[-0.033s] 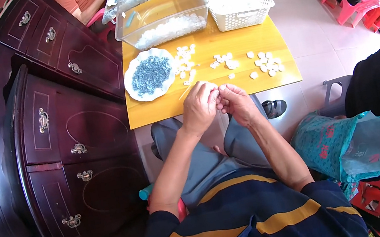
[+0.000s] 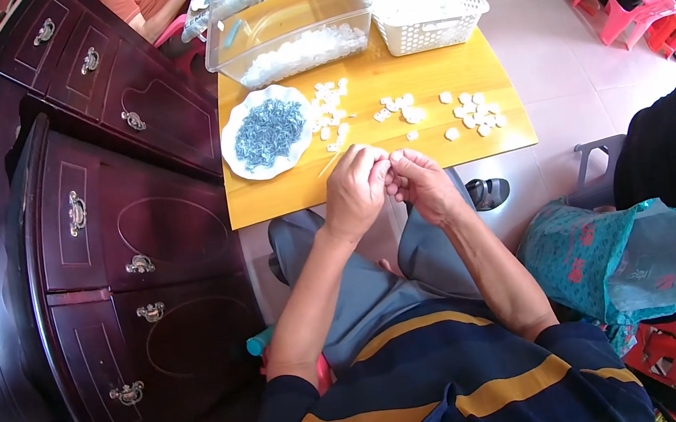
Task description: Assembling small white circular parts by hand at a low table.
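My left hand (image 2: 358, 187) and my right hand (image 2: 424, 184) meet just over the near edge of the yellow wooden table (image 2: 283, 200). Both are closed, fingertips pinched together around something too small to make out. A thin pale stick (image 2: 329, 164) lies on the wood beside my left hand. To the left stands a white scalloped plate (image 2: 236, 164) heaped with small dark grey metal pieces (image 2: 270, 133). Loose small white pieces lie in three groups: one by the plate (image 2: 327, 105), one in the middle (image 2: 399, 108), and one at the right (image 2: 478, 112).
Farther back, a clear plastic bin (image 2: 297, 17) with white pieces stands next to a white perforated basket (image 2: 432, 36). A dark wooden cabinet (image 2: 168, 212) lines the left. At my right is a teal bag (image 2: 574, 256). Another person's arm (image 2: 168, 20) shows at the far left.
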Tool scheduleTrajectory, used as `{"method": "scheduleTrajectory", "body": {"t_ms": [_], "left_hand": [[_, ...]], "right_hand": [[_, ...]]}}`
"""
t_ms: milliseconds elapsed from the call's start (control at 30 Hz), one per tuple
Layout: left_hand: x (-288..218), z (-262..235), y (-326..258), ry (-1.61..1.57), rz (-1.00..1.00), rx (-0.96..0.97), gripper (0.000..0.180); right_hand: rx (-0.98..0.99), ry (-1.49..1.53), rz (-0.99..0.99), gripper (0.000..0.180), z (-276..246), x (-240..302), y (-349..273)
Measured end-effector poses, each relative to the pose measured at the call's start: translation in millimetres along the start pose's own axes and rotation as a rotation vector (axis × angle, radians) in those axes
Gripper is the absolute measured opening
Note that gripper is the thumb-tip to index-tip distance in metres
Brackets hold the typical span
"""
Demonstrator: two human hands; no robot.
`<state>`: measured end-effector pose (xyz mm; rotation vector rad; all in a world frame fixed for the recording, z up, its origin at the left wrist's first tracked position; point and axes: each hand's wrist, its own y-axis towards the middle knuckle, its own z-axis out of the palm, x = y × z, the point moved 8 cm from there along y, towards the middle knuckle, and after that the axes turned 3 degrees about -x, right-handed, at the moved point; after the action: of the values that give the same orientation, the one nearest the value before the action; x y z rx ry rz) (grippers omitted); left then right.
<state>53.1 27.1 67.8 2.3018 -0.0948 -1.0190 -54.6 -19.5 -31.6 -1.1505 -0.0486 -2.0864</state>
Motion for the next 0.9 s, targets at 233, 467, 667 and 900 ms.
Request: {"method": "scheduleTrajectory", "body": {"t_ms": [233, 467, 667, 900], "left_hand": [[15, 0, -4, -0.341, -0.235, -0.037, 0.002], [42, 10, -15, -0.427, -0.391, 0.032, 0.006], [45, 12, -19, -0.189, -0.354, 0.034, 0.013], [57, 19, -27, -0.239, -0.487, 0.081, 0.022]], "right_hand": [[-0.004, -0.118, -0.08, 0.018, 6, 14, -3], [-0.019, -0.295, -0.145, 0.017, 5, 18, -2], [-0.121, -0.591, -0.37, 0.018, 4, 31, 1], [-0.164, -0.881, -0.516, 0.015, 18, 46, -5]]}}
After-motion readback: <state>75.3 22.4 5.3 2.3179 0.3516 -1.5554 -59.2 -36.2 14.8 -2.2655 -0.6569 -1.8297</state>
